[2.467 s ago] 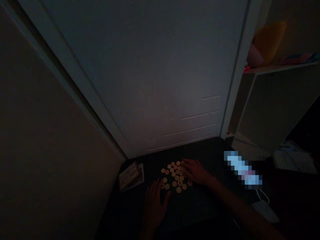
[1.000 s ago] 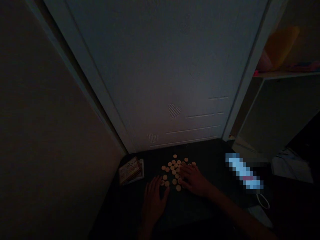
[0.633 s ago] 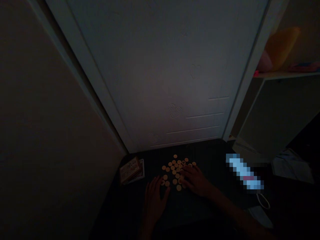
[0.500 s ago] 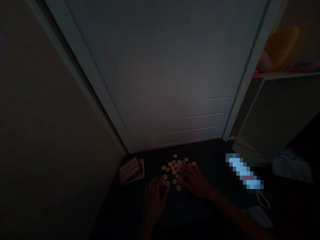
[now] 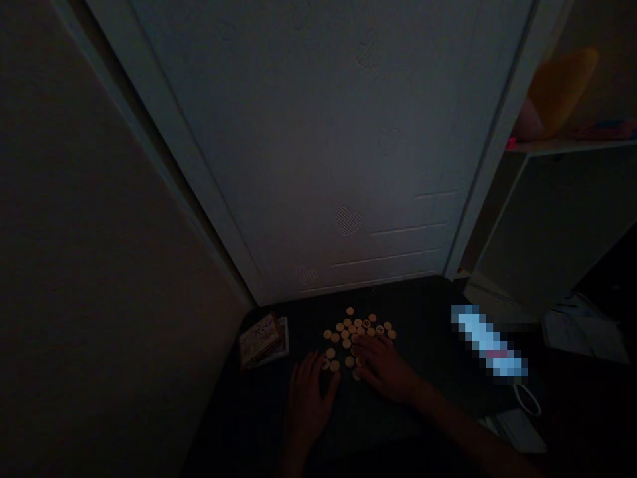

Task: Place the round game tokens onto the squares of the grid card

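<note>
Several small round tan discs [image 5: 354, 330] lie scattered on a dark table top [image 5: 423, 318] in very dim light. My right hand [image 5: 385, 365] lies flat on the near right part of the pile, fingers spread and pointing left, covering some discs. My left hand [image 5: 308, 398] rests palm down on the table just left of the pile, fingers stretched out, its fingertips beside the nearest discs. Neither hand grips anything that I can see.
A small box [image 5: 261, 340] lies at the table's left corner. A white door [image 5: 328, 166] rises right behind the table. A blurred bright object [image 5: 490, 348], a white cable [image 5: 527, 398] and papers [image 5: 582, 325] lie to the right, below white shelves [image 5: 562, 143].
My right hand has slid from the far side of the pile back toward me, uncovering more discs at the back. The left hand has stayed in place. The view shifted slightly.
</note>
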Motion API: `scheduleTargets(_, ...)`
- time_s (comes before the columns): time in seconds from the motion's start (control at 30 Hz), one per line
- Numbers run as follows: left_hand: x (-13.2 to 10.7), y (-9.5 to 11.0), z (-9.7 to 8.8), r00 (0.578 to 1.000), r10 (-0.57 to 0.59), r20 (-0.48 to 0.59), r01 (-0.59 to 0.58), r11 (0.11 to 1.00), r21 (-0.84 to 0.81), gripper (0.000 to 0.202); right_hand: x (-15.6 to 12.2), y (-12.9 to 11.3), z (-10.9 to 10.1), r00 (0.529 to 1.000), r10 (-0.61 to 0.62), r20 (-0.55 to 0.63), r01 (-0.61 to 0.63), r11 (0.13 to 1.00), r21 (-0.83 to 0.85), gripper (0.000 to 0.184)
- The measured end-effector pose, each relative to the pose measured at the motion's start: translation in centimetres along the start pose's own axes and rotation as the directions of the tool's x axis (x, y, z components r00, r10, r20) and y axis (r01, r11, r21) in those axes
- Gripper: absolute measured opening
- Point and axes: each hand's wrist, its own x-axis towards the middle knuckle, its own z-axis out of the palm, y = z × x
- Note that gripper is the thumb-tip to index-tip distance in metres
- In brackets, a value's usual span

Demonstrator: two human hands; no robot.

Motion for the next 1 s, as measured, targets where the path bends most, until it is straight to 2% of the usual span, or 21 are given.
scheduleTargets(0.13,0.0,-0.3,0.3,1.0,0.013,-0.009,-0.013,1.0,0.001,0.049,-1.1,-0.7,0.3,0.992,-0.081,-0.094,0.081,0.997,-0.002,0.047)
scheduleTargets(0.23,0.0,-0.5,0.5,1.0,0.008,-0.003,-0.008,1.0,-0.002,0.049,-2.0,-1.0,0.8,0.986,-0.089,-0.138,0.088,0.996,-0.01,0.044)
scheduleTargets(0.4,0.0,-0.3,0.6,1.0,0.011,-0.011,-0.011,1.0,-0.003,0.048,-2.8,-1.2,1.6,0.989,-0.043,-0.145,0.042,0.999,-0.01,0.043)
scheduleTargets(0.6,0.0,-0.5,0.5,0.999,0.023,-0.029,-0.023,1.0,0.008,0.05,-3.8,-1.3,1.4,0.986,-0.051,-0.159,0.051,0.999,-0.008,0.047)
scheduleTargets(0.7,-0.4,0.7,0.4,0.997,0.061,-0.046,-0.06,0.998,0.02,0.057,-5.1,-0.8,1.3,0.982,-0.016,-0.187,0.015,1.0,-0.007,0.043)
scheduleTargets(0.8,-1.0,3.3,0.5,0.981,0.196,0.008,-0.196,0.98,0.02,0.062,-6.7,0.1,1.4,0.969,0.056,-0.241,-0.06,0.998,-0.01,0.039)
scheduleTargets(0.9,-0.8,5.8,0.7,0.932,0.344,0.115,-0.347,0.938,0.007,0.065,-7.5,0.8,1.4,0.96,0.093,-0.264,-0.105,0.994,-0.031,0.047)
scheduleTargets(1.0,0.2,6.8,1.0,0.93,0.349,0.115,-0.356,0.933,0.044,0.063,-7.6,1.1,1.1,0.969,0.097,-0.227,-0.115,0.991,-0.065,0.057)
